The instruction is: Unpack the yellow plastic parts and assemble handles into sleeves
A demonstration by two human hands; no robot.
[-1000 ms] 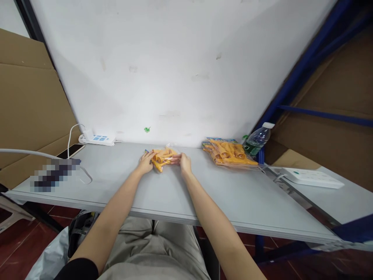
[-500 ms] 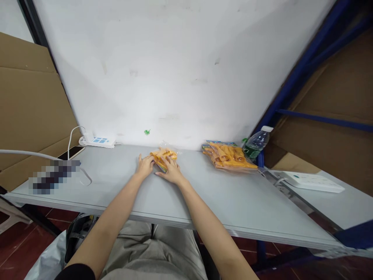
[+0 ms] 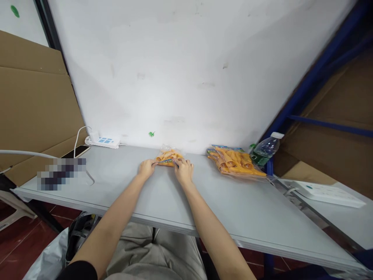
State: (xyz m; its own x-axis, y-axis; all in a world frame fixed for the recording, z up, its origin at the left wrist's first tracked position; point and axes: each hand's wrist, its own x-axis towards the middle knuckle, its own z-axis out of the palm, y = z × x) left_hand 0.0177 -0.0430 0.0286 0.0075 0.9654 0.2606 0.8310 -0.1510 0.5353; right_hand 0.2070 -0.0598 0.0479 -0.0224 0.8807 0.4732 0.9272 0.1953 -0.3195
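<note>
A clear plastic bag [image 3: 168,154] of orange pieces lies on the grey table, close to the wall. A coloured card strip shows along its near edge. My left hand [image 3: 147,169] pinches the left end of that edge, its fingers closed. At the right end my right hand [image 3: 183,169] grips the same edge with fingers bent. What the orange pieces are, I cannot make out. Further right lies a bigger clear bag [image 3: 233,161] of orange, tube-like pieces with a printed card, touched by neither hand.
Behind the bigger bag stands a plastic bottle [image 3: 266,149] with a green label. A white power strip [image 3: 106,142], a phone [image 3: 78,151] and cables lie at the left by a cardboard sheet [image 3: 35,112]. Another white power strip [image 3: 329,193] lies on the surface at right.
My hands have moved from lying over the small bag with spread fingers to gripping its near edge at both ends. The bag's edge is now turned straight across. The view has shifted slightly.
</note>
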